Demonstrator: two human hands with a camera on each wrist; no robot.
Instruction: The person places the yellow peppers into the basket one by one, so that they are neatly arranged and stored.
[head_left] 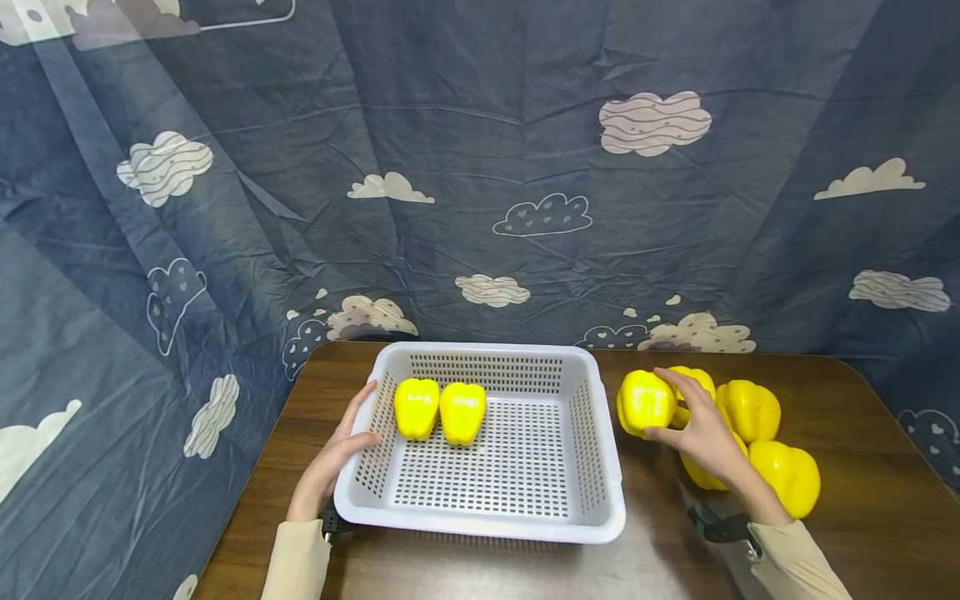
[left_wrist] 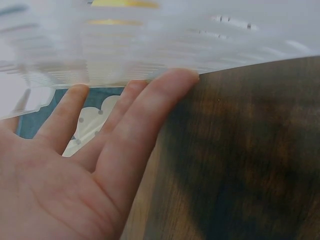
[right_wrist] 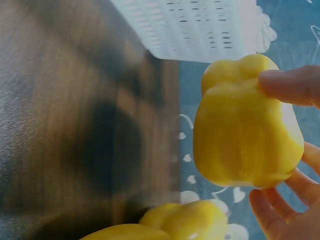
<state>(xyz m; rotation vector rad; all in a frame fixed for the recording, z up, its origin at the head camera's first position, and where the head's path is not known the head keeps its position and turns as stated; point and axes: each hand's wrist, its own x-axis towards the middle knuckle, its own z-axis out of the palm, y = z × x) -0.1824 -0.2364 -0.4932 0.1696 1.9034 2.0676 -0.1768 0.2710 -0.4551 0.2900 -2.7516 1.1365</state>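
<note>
A yellow bell pepper [head_left: 647, 403] is pinched between the thumb and fingers of my right hand [head_left: 703, 433], just right of the white plastic basket [head_left: 480, 534]. In the right wrist view the pepper [right_wrist: 247, 135] appears raised above the table, thumb on one side and fingers on the other. My left hand [head_left: 333, 458] touches the basket's left side, its fingers [left_wrist: 125, 135] fairly straight against the wall in the left wrist view. Two yellow bell peppers, one [head_left: 417, 408] beside the other [head_left: 462, 413], lie in the basket's left half.
Several more yellow bell peppers [head_left: 784, 477] are grouped on the right of the brown wooden table [head_left: 862, 550], partly behind my right hand. A dark blue curtain [head_left: 480, 250] with cloud prints hangs along the table's back edge.
</note>
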